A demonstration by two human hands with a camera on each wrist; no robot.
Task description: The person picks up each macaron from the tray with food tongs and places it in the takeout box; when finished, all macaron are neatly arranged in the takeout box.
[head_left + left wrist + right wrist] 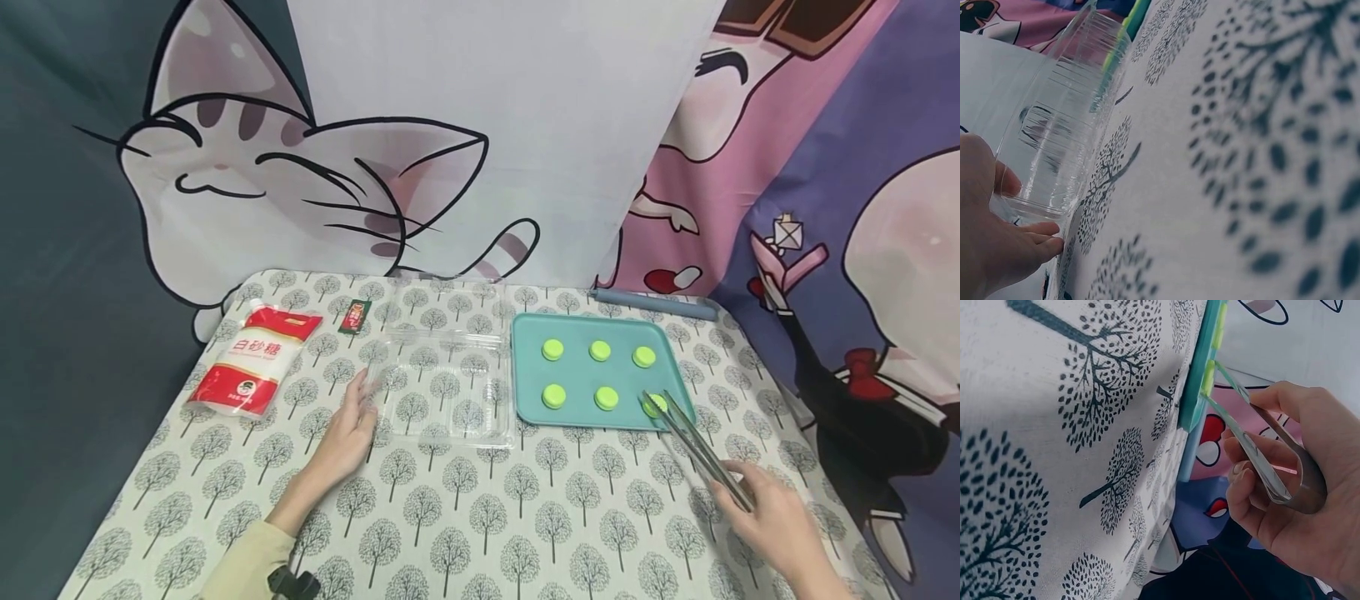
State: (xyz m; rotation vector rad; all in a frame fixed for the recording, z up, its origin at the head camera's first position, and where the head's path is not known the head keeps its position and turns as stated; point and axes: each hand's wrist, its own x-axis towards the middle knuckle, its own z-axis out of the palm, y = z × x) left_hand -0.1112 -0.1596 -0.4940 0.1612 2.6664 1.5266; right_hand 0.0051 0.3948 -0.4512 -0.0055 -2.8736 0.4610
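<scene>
Gripping a clear plastic box [444, 402] with our left hand [349, 432], silver metal tongs [699, 457] with our right hand [772, 508], we judge the near-right lime-green disc [656, 406] light, fragile: pinch its sides.

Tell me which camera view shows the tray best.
The head view: it shows the tray nearly whole from above, with six green discs on it. The right wrist view shows only part, almost edge-on; the left wrist view, just a strip beyond the clear box.
</scene>
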